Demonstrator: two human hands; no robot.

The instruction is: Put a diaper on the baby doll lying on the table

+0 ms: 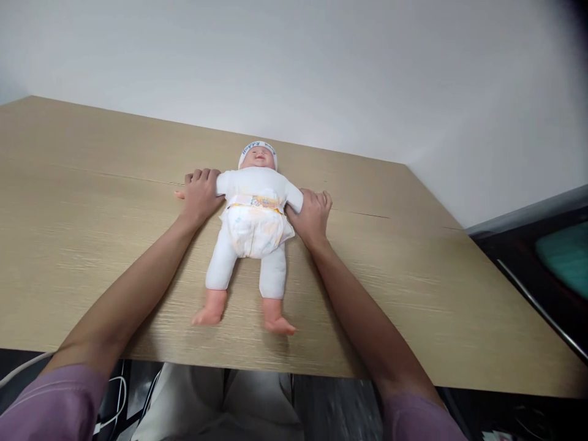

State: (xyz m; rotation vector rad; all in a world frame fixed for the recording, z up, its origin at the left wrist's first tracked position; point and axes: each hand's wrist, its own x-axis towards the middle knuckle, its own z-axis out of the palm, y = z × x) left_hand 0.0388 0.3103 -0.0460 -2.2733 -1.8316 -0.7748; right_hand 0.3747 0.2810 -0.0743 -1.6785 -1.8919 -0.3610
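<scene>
So the doll is lying on its back in the middle of the wood-look surface, its head pointing toward the pale wall and its feet toward the person. The left hand is wrapping around one of the doll's arms, with the little doll hand poking out past the fingers. The right hand is gripping the other arm, fingers curling over it, so both arms are spreading out sideways. The doll is wearing a white outfit, a headband with blue lettering, and a diaper that's sitting around its waist over the clothes. Its bare feet are splaying outward. Off to the right, a dark-framed object with a greenish panel is standing at the surface's edge.
</scene>
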